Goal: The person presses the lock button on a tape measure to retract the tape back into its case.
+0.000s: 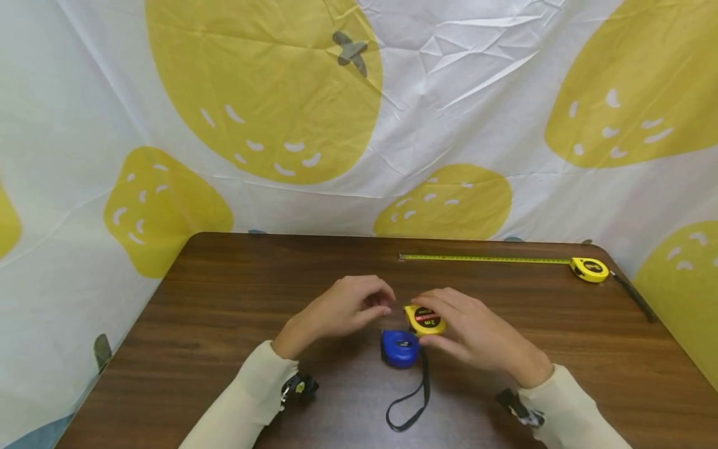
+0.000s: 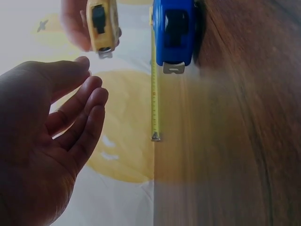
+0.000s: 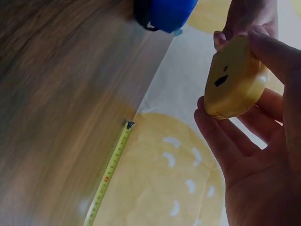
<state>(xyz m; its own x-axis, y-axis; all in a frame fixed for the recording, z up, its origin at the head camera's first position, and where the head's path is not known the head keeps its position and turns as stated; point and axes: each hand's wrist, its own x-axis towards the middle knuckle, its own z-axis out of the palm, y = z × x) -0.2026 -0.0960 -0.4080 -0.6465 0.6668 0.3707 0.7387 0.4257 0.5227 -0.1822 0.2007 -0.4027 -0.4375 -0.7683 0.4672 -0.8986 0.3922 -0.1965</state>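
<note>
My right hand [image 1: 471, 324] grips a small yellow tape measure [image 1: 424, 320] between thumb and fingers, raised off the table. Its label reads 2m, and its metal end hook shows in the left wrist view on the yellow case [image 2: 104, 26]. Close by on the left, my left hand [image 1: 350, 305] holds nothing; its fingers bend loosely, apart from the case. A blue tape measure [image 1: 399, 349] sits on the table just below the yellow one, its black wrist strap [image 1: 408, 415] looped toward me. In the right wrist view the yellow case [image 3: 233, 82] shows its plain back side.
Another yellow tape measure [image 1: 589, 269] lies at the table's far right, its blade [image 1: 482, 258] pulled out leftward along the back edge and its black strap [image 1: 634, 296] trailing right. Behind the brown wooden table [image 1: 224, 299] hangs a white cloth [image 1: 314, 212] with yellow fruit.
</note>
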